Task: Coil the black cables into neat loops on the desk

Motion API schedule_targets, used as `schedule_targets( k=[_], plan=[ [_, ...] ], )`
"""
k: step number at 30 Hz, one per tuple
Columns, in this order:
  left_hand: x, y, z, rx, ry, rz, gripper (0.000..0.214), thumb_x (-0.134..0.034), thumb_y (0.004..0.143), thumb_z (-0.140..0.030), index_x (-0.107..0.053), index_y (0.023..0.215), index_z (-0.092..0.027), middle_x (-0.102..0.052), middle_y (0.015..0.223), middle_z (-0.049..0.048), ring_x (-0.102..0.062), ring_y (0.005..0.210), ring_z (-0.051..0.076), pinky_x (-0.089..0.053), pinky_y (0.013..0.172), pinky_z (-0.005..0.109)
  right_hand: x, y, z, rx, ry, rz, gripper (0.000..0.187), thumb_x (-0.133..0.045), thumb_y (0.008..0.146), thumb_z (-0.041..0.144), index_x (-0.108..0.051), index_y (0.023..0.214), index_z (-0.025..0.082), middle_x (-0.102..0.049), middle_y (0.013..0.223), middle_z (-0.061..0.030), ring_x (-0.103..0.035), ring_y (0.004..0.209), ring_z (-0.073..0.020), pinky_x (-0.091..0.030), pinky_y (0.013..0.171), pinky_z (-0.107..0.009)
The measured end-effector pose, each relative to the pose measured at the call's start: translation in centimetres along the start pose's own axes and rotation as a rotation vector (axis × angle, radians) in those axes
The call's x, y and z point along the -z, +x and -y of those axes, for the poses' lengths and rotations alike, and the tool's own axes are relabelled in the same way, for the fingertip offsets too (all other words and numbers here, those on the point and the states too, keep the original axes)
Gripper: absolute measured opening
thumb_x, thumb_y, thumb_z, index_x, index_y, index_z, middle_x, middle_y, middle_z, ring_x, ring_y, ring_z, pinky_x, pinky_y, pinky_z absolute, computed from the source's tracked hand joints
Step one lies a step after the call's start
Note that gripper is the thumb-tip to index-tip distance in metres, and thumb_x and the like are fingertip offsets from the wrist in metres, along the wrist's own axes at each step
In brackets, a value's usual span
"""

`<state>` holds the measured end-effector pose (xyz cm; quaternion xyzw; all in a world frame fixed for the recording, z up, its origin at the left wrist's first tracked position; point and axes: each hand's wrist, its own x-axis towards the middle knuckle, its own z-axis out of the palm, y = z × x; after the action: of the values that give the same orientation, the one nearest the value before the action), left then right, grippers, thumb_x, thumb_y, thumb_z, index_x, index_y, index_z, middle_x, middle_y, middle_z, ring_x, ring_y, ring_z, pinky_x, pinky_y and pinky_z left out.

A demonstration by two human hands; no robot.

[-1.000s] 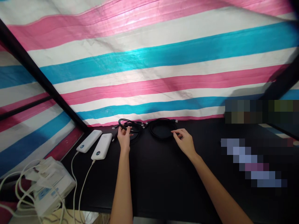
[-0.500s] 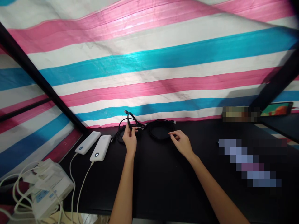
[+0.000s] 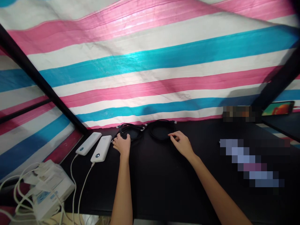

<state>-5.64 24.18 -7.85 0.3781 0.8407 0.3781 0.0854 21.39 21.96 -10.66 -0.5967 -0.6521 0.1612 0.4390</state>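
Observation:
Two coils of black cable lie at the back of a black table (image 3: 164,175), against a striped sheet. My left hand (image 3: 122,144) rests on the near edge of the left coil (image 3: 131,131), fingers curled over the cable. My right hand (image 3: 181,143) lies at the near right edge of the right coil (image 3: 161,129), its fingertips pinched on the cable. Both forearms reach in from the bottom of the view.
Two white power banks (image 3: 95,147) lie left of my left hand, each with a white lead running off the table edge. A white box with tangled white cords (image 3: 44,187) sits at the lower left. Black frame bars stand at left and right. A tablet (image 3: 277,108) glows at far right.
My left hand held a cable end raised above the left coil; it has come down and left onto the coil. My right hand has stayed at the right coil.

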Motion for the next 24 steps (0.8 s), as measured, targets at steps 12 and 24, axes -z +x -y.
schedule_targets(
  k=[12,24],
  plan=[
    [-1.8,-1.8,-1.1,0.096,-0.439,0.737,0.039,-0.049,0.087,-0.044,-0.055,0.097,-0.008,-0.067,0.059,0.0091,-0.065,0.047,0.017,-0.037,0.039,0.018,-0.1,0.0,-0.2,0.023,-0.011,0.052,0.021,-0.051,0.081,0.031,-0.070,0.085,0.024,-0.064,0.091,-0.0022,-0.055,0.059,-0.0114,-0.040,0.056,-0.025],
    [-4.1,-2.5,-0.6,0.213,-0.699,0.575,0.045,-0.041,0.090,-0.044,-0.049,0.116,-0.007,-0.071,0.077,0.0137,-0.055,0.030,0.011,-0.039,0.033,0.019,0.4,0.1,0.5,0.132,0.011,0.064,0.025,-0.048,0.084,0.034,-0.069,0.088,0.021,-0.062,0.090,-0.0048,-0.048,0.053,-0.0099,-0.039,0.050,-0.024]
  ],
)
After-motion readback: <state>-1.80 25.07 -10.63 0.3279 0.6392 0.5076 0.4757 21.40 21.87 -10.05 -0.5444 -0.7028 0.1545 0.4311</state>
